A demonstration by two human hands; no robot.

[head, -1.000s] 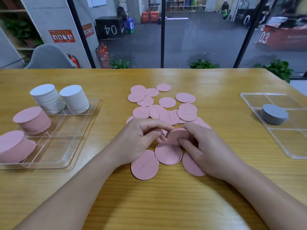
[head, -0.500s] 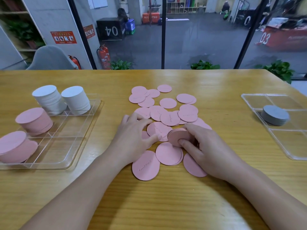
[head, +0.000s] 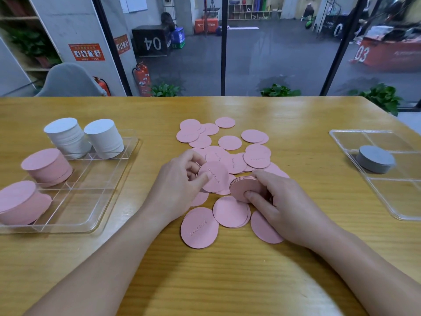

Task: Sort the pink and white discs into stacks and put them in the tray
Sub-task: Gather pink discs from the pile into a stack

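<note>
Several loose pink discs (head: 230,142) lie scattered across the middle of the wooden table. My left hand (head: 180,188) pinches a single pink disc (head: 214,177) lifted off the pile, tilted toward me. Just right of it, my right hand (head: 280,201) grips a small stack of pink discs (head: 245,187) held on edge. At the left stands a clear divided tray (head: 95,197) holding two white stacks (head: 68,137) (head: 104,139) at the back and two pink stacks (head: 46,166) (head: 20,202) nearer me.
A second clear tray (head: 387,192) at the right edge holds a short grey stack (head: 375,158). Glass panes and plants stand beyond the table's far edge. Bare wood lies between the trays and the pile.
My left hand, which lay flat on the loose discs half a second ago, has picked one disc up and holds it near the stack in my right hand.
</note>
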